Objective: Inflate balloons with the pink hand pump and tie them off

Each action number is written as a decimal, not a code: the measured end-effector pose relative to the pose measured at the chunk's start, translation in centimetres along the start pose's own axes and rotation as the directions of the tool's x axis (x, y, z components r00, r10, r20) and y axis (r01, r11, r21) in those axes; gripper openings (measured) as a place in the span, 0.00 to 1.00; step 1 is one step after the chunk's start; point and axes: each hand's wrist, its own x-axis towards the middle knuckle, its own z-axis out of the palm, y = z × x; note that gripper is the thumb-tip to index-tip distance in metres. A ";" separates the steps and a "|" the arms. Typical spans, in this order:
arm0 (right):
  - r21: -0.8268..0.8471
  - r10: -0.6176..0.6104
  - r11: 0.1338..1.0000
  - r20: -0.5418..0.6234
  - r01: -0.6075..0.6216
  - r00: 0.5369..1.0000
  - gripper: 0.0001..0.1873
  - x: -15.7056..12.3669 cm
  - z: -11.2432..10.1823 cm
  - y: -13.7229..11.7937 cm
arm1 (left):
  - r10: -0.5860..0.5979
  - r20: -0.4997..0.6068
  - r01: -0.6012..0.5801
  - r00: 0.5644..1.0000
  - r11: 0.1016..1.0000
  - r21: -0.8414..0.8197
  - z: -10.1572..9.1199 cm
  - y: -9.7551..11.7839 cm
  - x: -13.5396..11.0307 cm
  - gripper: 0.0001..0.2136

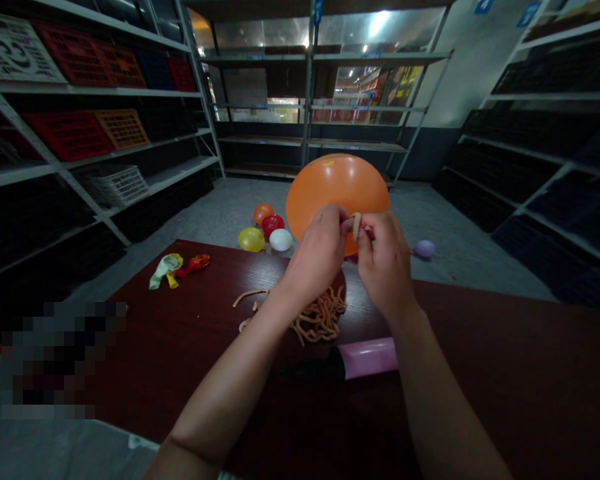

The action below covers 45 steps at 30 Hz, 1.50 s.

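Observation:
My left hand (323,247) and my right hand (386,257) are raised close together over the table. Between their fingertips both pinch a tan, uninflated long balloon (357,227), bent into a small loop. Behind the hands stands a large orange balloon (337,183), blown up and partly covered by them. Below on the table lies a pile of tan long balloons (323,319), partly hidden by my left forearm. A balloon pump (369,358) with a pink barrel and black end rests nearer to me, its right end behind my right forearm.
Limp green, yellow and red balloons (169,270) lie on the dark table (505,360) at left. Several small inflated balloons (281,240) are on the floor beyond, with a purple balloon (425,249) at right. Shelves with crates (75,133) line the room.

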 end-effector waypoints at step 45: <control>0.346 0.270 0.893 0.104 -0.289 0.957 0.08 0.4 -0.3 -2.9 | -0.227 -0.290 0.015 0.930 0.810 -0.586 -0.7 -1.2 0.8 0.11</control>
